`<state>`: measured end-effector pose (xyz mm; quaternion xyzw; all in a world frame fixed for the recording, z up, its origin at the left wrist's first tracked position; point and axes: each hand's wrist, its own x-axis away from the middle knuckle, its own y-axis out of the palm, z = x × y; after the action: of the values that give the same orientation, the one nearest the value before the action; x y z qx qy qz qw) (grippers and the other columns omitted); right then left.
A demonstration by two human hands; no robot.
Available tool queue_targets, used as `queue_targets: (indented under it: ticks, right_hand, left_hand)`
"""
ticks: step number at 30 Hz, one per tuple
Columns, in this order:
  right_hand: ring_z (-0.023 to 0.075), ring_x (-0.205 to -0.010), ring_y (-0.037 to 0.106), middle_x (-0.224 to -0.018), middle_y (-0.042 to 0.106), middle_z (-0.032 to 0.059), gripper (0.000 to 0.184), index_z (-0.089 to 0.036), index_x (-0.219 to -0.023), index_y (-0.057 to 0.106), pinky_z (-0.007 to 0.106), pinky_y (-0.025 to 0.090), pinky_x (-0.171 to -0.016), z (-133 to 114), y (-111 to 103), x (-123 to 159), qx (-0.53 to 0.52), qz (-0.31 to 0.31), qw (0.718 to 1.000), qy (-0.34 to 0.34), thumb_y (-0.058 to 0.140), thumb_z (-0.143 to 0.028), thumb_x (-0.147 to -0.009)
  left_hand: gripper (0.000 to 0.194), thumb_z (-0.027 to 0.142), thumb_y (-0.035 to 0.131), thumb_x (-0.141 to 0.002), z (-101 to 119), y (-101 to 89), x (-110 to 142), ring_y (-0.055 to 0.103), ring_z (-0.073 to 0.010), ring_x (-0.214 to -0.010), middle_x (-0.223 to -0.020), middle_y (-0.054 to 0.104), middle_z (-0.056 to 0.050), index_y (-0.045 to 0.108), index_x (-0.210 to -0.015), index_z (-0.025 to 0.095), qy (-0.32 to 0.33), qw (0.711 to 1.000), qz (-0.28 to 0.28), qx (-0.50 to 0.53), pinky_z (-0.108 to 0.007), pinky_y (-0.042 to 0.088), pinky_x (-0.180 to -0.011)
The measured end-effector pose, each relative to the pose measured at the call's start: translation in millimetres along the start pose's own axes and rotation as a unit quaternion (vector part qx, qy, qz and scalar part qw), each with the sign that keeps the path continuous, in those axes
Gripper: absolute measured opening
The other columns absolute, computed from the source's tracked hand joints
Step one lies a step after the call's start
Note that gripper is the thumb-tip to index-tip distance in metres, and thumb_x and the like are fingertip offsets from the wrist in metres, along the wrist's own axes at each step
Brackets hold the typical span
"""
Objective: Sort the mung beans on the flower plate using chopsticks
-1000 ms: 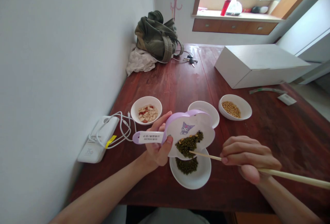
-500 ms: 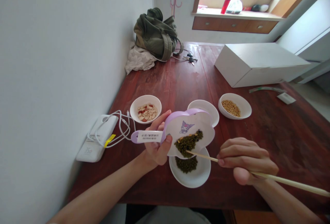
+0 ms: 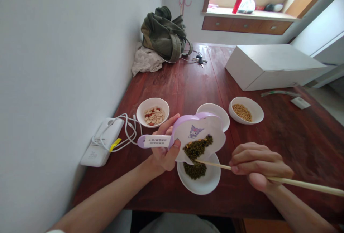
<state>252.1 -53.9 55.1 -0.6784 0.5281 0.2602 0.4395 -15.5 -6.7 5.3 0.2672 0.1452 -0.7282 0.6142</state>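
One scalloped white bowl (image 3: 212,127), purple outside, cartoon-printed within.

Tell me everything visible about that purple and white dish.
The scalloped, purple-and-white, plastic-looking dish has a cartoon print and labelled handle. The left hand holds it tilted above a round white bowl; small dark-green beans lie inside, and a pale wooden stick in the right hand reaches its lower edge.
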Motion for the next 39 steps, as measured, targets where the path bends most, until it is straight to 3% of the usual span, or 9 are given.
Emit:
queue_targets:
  ticks: [8, 23, 39]
  right_hand:
    - [0.0203, -0.055, 0.073, -0.068, 0.078, 0.0081, 0.039, -0.014, -0.090, 0.086, 0.034, 0.058, -0.048, 9.0, 1.7, 19.8, -0.016, 0.075, 0.996, 0.052, 0.069, -0.041, -0.111]
    - [0.0179, -0.061, 0.074, -0.071, 0.079, 0.0094, 0.039, -0.013, -0.090, 0.084, 0.030, 0.061, -0.056, 12.4, 4.7, 5.5, -0.033, -0.003, 0.998, 0.054, 0.069, -0.043, -0.110]
    - [0.0181, -0.057, 0.074, -0.067, 0.078, 0.0079, 0.043, -0.015, -0.086, 0.084, 0.031, 0.060, -0.053, 11.7, 5.5, 6.5, -0.059, 0.023, 0.995, 0.080, 0.069, -0.047, -0.110]
  left_hand:
    - [0.068, 0.051, 0.067, -0.104, -4.1, -1.1, 1.8, 0.054, -0.0153, -0.059, -0.078, 0.071, -0.002, 0.058, -0.163, 0.018, 0.003, 1.000, -0.005, -0.003, -0.033, 0.046, -0.061]
    - [0.070, 0.047, 0.067, -0.103, -5.8, -1.3, 1.4, 0.056, -0.0150, -0.059, -0.081, 0.075, -0.004, 0.057, -0.166, 0.017, 0.009, 1.000, -0.017, 0.010, -0.031, 0.044, -0.057]
    - [0.068, 0.046, 0.066, -0.105, -4.1, -2.3, -1.4, 0.056, -0.0142, -0.059, -0.081, 0.075, -0.002, 0.056, -0.166, 0.018, 0.030, 0.999, -0.016, -0.016, -0.030, 0.046, -0.058]
